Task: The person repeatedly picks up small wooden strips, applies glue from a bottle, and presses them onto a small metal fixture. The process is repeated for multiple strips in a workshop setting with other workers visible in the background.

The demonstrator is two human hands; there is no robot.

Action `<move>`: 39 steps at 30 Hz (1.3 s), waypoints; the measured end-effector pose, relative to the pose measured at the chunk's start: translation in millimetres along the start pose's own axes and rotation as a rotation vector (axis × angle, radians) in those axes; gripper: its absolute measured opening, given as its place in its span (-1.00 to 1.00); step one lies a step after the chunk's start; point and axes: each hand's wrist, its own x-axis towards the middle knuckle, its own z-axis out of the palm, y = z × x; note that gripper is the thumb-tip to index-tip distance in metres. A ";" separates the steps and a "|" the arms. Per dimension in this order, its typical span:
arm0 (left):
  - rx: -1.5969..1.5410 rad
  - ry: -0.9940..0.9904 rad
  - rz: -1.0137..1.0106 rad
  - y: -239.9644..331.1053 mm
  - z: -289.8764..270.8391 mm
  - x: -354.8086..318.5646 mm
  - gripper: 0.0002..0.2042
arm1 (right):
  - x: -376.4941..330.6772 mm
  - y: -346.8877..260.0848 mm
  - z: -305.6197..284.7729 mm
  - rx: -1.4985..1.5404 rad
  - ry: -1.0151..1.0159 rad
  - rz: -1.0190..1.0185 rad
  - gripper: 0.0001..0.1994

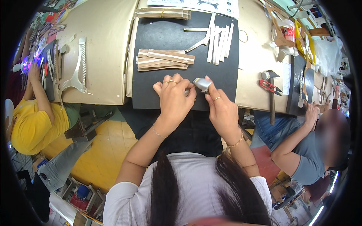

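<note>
My left hand (176,96) is closed in a pinch above the near edge of the black mat (151,96); what sits between its fingertips is too hidden to make out. Close beside it, my right hand (221,107) grips a small, shiny silvery piece (202,84) between thumb and fingers. That piece looks folded or curled, and its exact kind is unclear. Just beyond my left hand lies a loose pile of brown strips (166,60) with a pale stripe along each. Several narrow cream strips (220,43) are spread on the mat farther right.
A banded bundle of brown strips (164,13) lies at the mat's far left, near a printed sheet (203,4). To the right are a rubber band (246,36), red-handled snips (268,86) and a hammer (272,98). Co-workers sit on both sides, one in yellow (32,126).
</note>
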 end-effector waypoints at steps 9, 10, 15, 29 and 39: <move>0.018 0.018 0.035 -2.8 0.3 -6.2 -0.91 | -6.8 -5.4 2.1 -0.082 0.023 -0.002 -0.47; 0.022 0.024 0.048 -4.2 -1.3 -7.1 -0.90 | -5.8 -4.8 3.6 -0.086 0.024 -0.004 -0.48; -0.034 0.022 0.021 -13.5 -11.5 -12.8 -0.88 | -4.5 -2.5 5.2 -0.043 0.035 0.001 -0.49; 0.007 -0.004 -0.024 -8.0 -7.9 -7.0 -0.94 | -3.9 -5.3 -2.4 -0.041 0.045 0.003 -0.46; 0.032 0.027 0.018 -8.0 -6.7 -9.6 -0.93 | 3.6 -3.9 -4.1 -0.035 0.085 0.016 -0.44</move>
